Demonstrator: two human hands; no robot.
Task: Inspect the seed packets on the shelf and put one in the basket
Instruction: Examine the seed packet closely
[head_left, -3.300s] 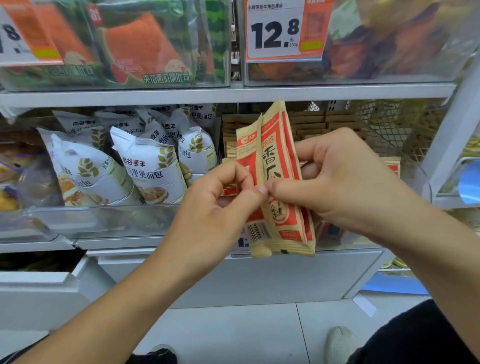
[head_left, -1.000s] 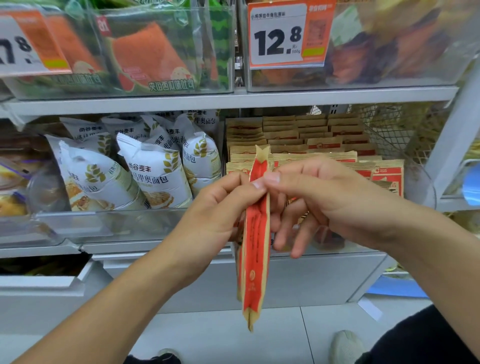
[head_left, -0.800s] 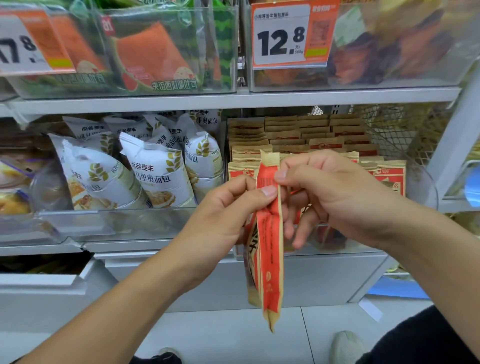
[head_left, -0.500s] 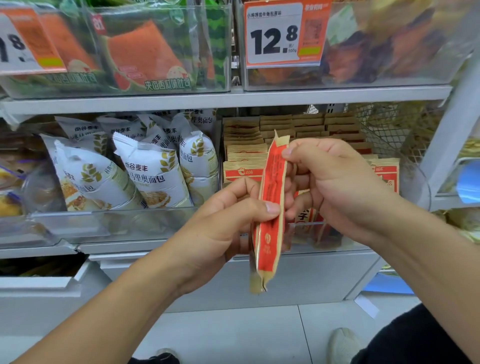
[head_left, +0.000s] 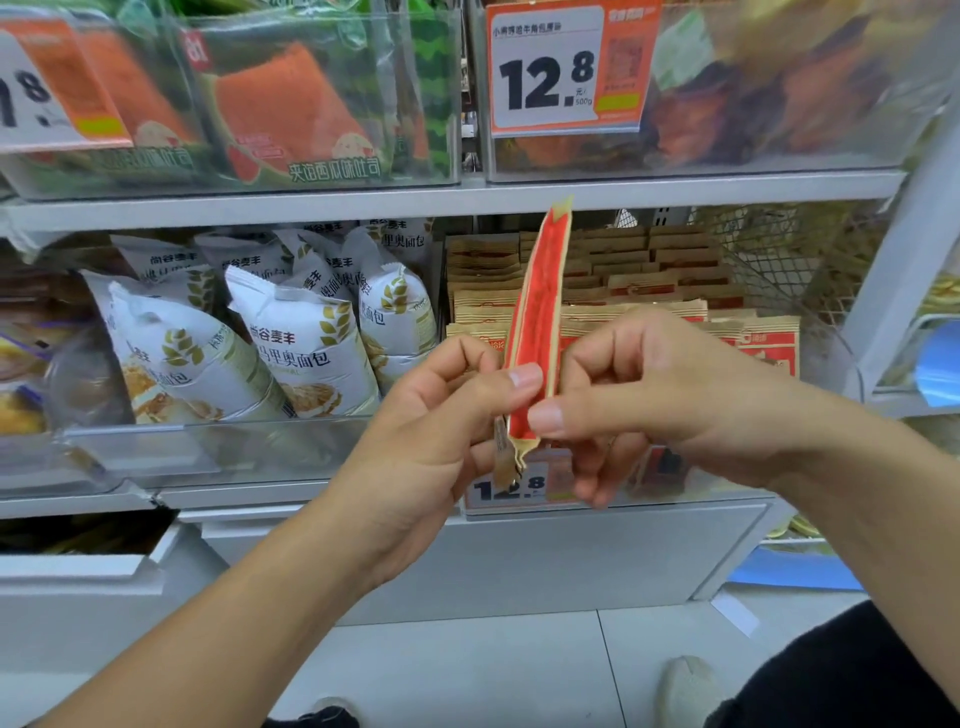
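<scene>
From the head view, you hold a red and tan seed packet (head_left: 535, 332) edge-on and upright in front of the middle shelf (head_left: 452, 200). Your left hand (head_left: 431, 436) pinches its lower part between thumb and fingers, and your right hand (head_left: 644, 400) pinches it from the other side. Behind it, matching packets (head_left: 649, 275) sit stacked in a clear bin, beside white bread bags (head_left: 291, 348).
</scene>
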